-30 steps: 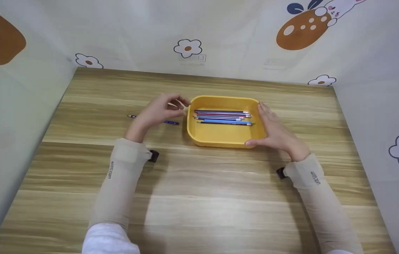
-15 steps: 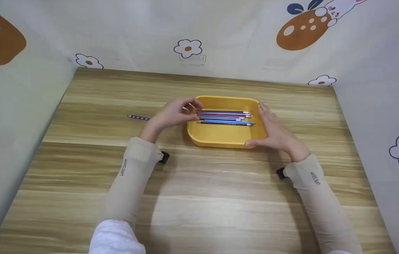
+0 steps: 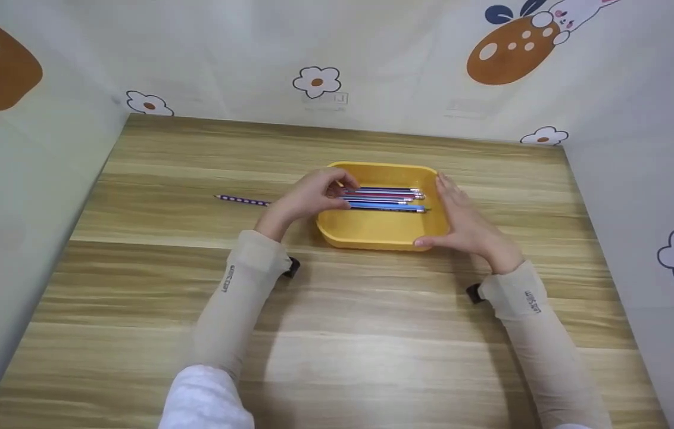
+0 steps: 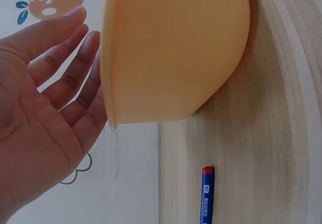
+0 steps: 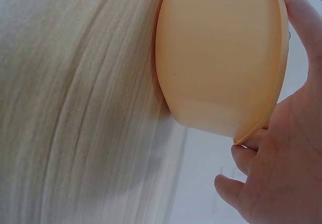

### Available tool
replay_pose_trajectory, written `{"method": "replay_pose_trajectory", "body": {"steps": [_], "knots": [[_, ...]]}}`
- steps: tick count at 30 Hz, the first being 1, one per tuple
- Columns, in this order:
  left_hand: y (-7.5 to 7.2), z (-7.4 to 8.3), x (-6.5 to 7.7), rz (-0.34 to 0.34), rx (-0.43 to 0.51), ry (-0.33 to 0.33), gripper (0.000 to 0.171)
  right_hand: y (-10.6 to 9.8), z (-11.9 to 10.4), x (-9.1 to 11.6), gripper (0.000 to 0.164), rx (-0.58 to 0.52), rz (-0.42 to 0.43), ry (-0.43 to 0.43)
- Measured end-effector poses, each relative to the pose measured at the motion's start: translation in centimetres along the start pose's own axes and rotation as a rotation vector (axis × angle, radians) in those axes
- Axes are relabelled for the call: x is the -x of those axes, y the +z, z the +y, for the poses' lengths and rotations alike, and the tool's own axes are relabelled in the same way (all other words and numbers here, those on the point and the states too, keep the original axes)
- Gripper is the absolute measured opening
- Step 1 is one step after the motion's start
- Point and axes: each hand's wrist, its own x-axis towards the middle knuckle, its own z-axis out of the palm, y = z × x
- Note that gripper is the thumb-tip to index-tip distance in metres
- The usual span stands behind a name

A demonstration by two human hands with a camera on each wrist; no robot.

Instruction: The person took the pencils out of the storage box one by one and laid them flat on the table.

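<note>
My left hand (image 3: 316, 195) reaches over the left rim of a yellow plastic box (image 3: 381, 232), above the pencils (image 3: 387, 198) lying side by side in it. In the left wrist view its fingers (image 4: 70, 78) are loosely bent beside the rim, with no pencil visible between them. My right hand (image 3: 468, 223) holds the box at its right end, thumb over the near corner and fingers along the far side. The right wrist view shows its fingertips (image 5: 244, 156) at the rim. A dark pencil with pale dots (image 3: 242, 200) lies on the table, partly hidden behind the left hand.
The wood-grain table (image 3: 361, 351) is bounded by pale curtain walls (image 3: 396, 65) printed with flowers. In the left wrist view the blue, red-ended end of the pencil (image 4: 207, 196) lies beyond the box. A black strap piece (image 3: 293, 267) sits at the left wrist.
My left hand has moved right, from outside the box's left rim to over the pencils inside, uncovering more of the table pencil's pointed end. The right hand and box have stayed put.
</note>
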Motion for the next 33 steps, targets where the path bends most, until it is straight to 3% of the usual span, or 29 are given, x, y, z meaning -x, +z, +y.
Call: {"method": "replay_pose_trajectory", "body": {"steps": [6, 13, 17, 33], "knots": [[0.7, 0.3, -0.9, -0.006, -0.084, -0.029, 0.032, 0.0, 0.0, 0.0, 0.134, -0.007, -0.008, 0.007], [2.4, 1.0, -2.1, -0.075, -0.531, -0.103, 0.032, -0.1, 0.2, 0.1, 0.134, -0.004, 0.005, 0.001], [3.3, 1.1, -2.5, -0.089, -0.683, -0.123, 0.025, 0.0, 0.1, 0.1, 0.134, 0.003, 0.004, 0.0], [4.6, 0.4, -3.3, -0.09, -0.978, -0.129, 0.028, 0.0, 0.1, 0.1, 0.135, 0.005, 0.0, 0.013]]}}
